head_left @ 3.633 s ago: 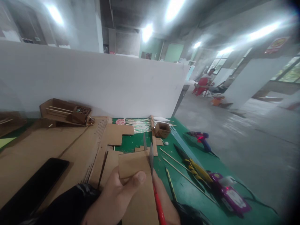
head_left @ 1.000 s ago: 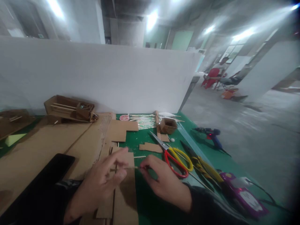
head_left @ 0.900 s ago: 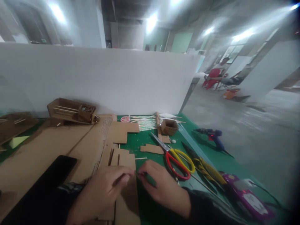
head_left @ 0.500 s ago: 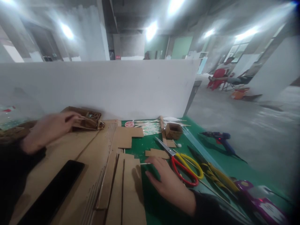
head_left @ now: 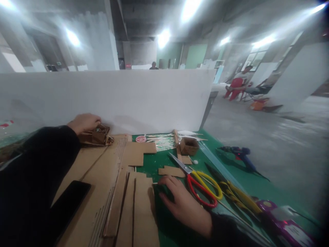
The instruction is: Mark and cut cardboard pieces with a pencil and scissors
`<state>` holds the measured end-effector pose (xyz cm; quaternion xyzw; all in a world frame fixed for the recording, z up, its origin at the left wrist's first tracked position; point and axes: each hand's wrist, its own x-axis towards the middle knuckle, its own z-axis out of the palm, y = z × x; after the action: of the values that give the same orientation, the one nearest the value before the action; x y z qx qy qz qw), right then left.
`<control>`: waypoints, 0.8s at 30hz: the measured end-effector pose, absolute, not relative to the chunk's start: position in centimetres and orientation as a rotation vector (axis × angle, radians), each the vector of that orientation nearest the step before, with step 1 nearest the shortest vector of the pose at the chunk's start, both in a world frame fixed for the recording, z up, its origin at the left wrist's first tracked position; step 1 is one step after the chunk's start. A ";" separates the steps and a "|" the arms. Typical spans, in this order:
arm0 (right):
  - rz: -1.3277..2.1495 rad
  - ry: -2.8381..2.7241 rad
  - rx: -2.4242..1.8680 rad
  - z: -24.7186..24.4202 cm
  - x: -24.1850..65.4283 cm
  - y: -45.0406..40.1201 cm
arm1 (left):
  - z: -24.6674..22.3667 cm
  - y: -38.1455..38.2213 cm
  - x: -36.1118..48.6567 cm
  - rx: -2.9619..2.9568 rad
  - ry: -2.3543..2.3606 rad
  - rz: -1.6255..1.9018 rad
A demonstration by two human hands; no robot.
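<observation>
In the head view, with the scissors (head_left: 189,170) on the counter (head_left: 151,164) as landmark, the left hand (head_left: 86,122) reaches far to their left, over the cardboard box (head_left: 99,138); its fingertips are hidden, so how far they spread and whether they grip anything cannot be told. The right hand (head_left: 183,206) rests just left of the scissors, thumb apart from loosely curved fingers, seemingly holding nothing, beside a thin stick (head_left: 155,183). The step in hand looks like handling something at the box; the next move probably calls for a light, precise pinch there
</observation>
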<state>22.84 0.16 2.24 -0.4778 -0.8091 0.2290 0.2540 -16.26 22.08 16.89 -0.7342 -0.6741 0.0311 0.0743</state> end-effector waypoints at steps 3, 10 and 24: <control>0.638 -2.196 -1.295 2.3 23.0 0.2 | 14.8 23.7 -16.2 -2.229 -2.088 0.111; 0.625 -2.192 -1.263 1.9 23.3 0.3 | 12.0 24.7 -17.1 -2.318 -2.135 0.023; 0.679 -2.226 -1.295 1.8 23.3 0.5 | 11.3 26.9 -16.2 -2.151 -2.091 0.243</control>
<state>23.33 0.50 1.80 -0.4724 -0.8121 0.2476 0.2367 -16.24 26.86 11.26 -0.7132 -0.6932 0.0805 0.0658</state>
